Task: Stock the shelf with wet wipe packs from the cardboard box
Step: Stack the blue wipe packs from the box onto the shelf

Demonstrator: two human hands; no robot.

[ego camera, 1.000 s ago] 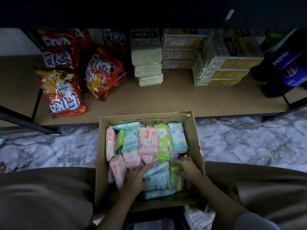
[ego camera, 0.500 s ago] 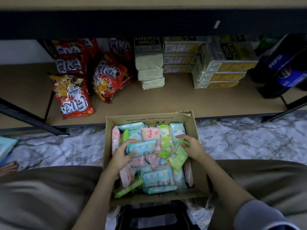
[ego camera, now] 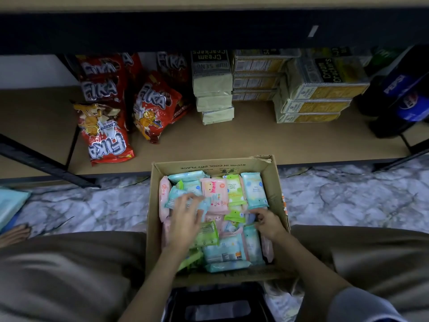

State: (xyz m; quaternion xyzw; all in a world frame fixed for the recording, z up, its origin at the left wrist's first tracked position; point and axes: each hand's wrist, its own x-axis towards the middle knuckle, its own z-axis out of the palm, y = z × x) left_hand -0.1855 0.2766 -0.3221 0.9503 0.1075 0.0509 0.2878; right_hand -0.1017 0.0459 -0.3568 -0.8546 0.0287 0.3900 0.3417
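Left hand (ego camera: 185, 219) motion-blurred, grasp unclear; pale blue wet wipe pack (ego camera: 204, 205) under its fingers smeared.

Both hands, left hand (ego camera: 185, 219) and right hand (ego camera: 269, 220), reach among wet wipe packs (ego camera: 232, 194) inside the cardboard box (ego camera: 276, 182).

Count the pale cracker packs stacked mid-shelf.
3, in one stack on the shelf: top pack, middle pack, bottom pack. More may be hidden behind.

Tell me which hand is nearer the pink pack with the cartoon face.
Left. The left hand lies just beside the pink pack, its fingers reaching the pack's lower left edge. The right hand sits farther off, toward the box's right wall.
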